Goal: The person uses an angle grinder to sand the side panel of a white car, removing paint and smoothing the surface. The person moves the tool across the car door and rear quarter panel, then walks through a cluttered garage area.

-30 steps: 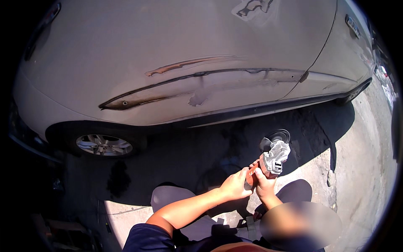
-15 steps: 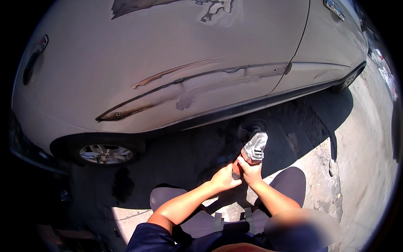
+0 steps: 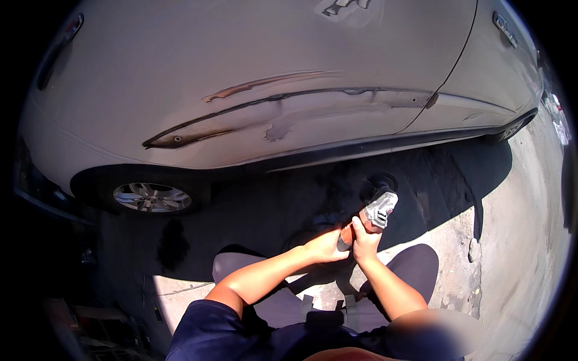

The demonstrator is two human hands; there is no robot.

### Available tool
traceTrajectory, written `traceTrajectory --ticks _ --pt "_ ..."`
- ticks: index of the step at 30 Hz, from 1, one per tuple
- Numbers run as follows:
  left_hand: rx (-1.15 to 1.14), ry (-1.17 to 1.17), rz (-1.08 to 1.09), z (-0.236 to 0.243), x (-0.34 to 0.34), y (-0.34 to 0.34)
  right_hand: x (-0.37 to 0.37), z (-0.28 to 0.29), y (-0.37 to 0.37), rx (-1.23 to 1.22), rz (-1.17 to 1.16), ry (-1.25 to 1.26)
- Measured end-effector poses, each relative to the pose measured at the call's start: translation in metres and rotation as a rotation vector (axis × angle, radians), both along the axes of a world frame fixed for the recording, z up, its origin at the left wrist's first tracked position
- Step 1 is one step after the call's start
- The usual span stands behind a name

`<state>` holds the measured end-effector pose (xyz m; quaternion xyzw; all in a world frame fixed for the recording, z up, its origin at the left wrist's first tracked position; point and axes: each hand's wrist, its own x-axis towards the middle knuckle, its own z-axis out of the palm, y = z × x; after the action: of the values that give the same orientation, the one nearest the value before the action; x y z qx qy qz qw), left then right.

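Note:
An angle grinder (image 3: 380, 210) with an orange-red body, a silver gear head and a dark disc (image 3: 385, 179) points away from me, low in front of the car. My left hand (image 3: 330, 246) is wrapped round the rear of its body. My right hand (image 3: 365, 242) grips the body farther forward, just behind the head, its thumb along the side. Beyond the disc stands the beige car door (image 3: 241, 60), apart from the grinder. Its lower part carries a long stripped strip (image 3: 241, 123) with dark edges and a brownish scraped streak (image 3: 259, 83) above.
A dark sill (image 3: 337, 153) runs along the car's bottom between the wheel (image 3: 152, 197) at left and another wheel (image 3: 512, 128) at far right. My bent knees (image 3: 415, 271) flank my arms. Shaded and sunlit concrete (image 3: 457, 253) lies below; a small stone (image 3: 474, 250) is at right.
The car sits higher in the picture, and the view has shifted. The grinder and both hands appear slightly farther right, with the same grip.

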<state>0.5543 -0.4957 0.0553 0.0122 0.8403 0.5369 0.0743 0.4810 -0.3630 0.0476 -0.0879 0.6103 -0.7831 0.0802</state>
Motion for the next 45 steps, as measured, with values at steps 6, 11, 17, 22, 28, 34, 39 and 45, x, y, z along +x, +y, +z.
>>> traceTrajectory --ticks 6,11,17,22,28,34,39,45 --pt "0.036 0.056 0.026 0.002 0.002 0.001 0.002 0.002 0.001 0.011 -0.020 -0.021" --pt "-0.017 0.006 0.029 0.003 0.004 0.001 0.000 -0.003 0.001 0.003 -0.007 0.022" --pt "-0.044 -0.040 0.042 0.008 0.008 0.001 0.002 -0.001 -0.002 -0.027 -0.036 -0.074" --pt "-0.103 -0.091 0.037 0.009 0.009 0.002 0.000 -0.014 0.001 -0.013 -0.017 -0.053" --pt "-0.110 -0.106 0.041 0.016 0.011 0.004 0.004 -0.007 0.000 -0.033 -0.051 -0.095" --pt "-0.442 0.219 -0.168 0.043 0.007 -0.030 0.003 0.006 0.002 -0.009 -0.011 0.024" --pt "-1.174 0.669 0.457 0.210 -0.037 -0.101 -0.006 0.014 -0.003 -0.110 0.023 0.016" --pt "-1.573 0.565 0.781 0.284 -0.069 -0.138 -0.002 0.029 -0.010 -0.157 0.128 -0.010"
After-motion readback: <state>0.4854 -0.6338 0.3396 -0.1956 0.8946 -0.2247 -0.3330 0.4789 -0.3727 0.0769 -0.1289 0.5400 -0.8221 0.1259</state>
